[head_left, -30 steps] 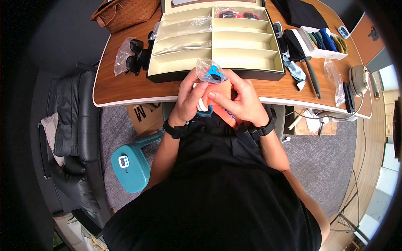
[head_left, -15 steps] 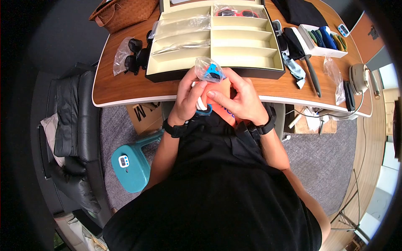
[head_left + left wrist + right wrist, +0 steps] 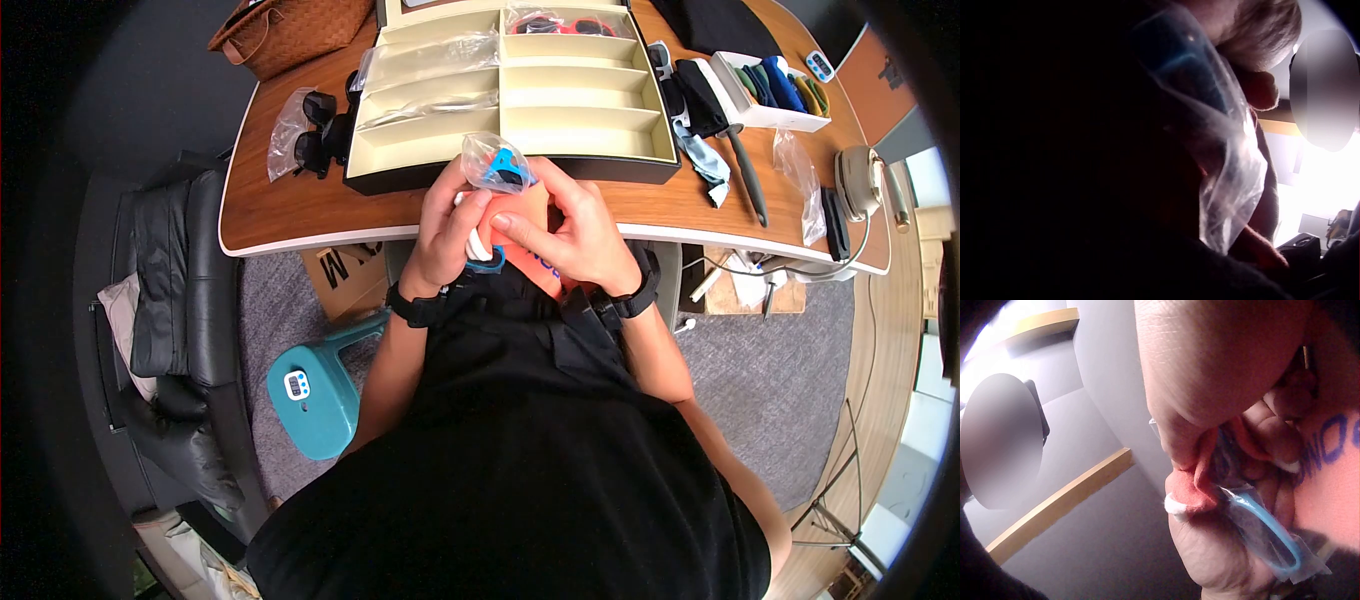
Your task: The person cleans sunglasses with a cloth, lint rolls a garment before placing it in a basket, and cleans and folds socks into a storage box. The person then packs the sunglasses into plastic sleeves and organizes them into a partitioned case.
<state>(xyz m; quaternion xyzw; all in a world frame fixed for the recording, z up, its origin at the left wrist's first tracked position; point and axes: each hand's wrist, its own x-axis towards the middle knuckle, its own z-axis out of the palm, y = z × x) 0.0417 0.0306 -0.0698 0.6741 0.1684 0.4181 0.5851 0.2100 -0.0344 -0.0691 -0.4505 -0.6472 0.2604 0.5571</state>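
Blue-framed sunglasses in a clear plastic bag are held at the near edge of a sectioned display case. My left hand grips them from the left, fingers curled round cloth and bag. An orange cloth with a white edge and dark lettering is folded over their middle. From the other side, my right hand pinches the cloth, thumb lying on top. A blue temple arm shows inside the bag in the right wrist view. The left wrist view is mostly dark, with crumpled plastic visible.
Red sunglasses in plastic lie in the case's far right slot, and plastic sleeves in left slots. Black sunglasses sit left. At right are a white box of rolled cloths, a dark-handled tool and a corded beige device.
The hands keep their grip on the bagged sunglasses and orange cloth, with barely any movement. The view of the table has shifted slightly.
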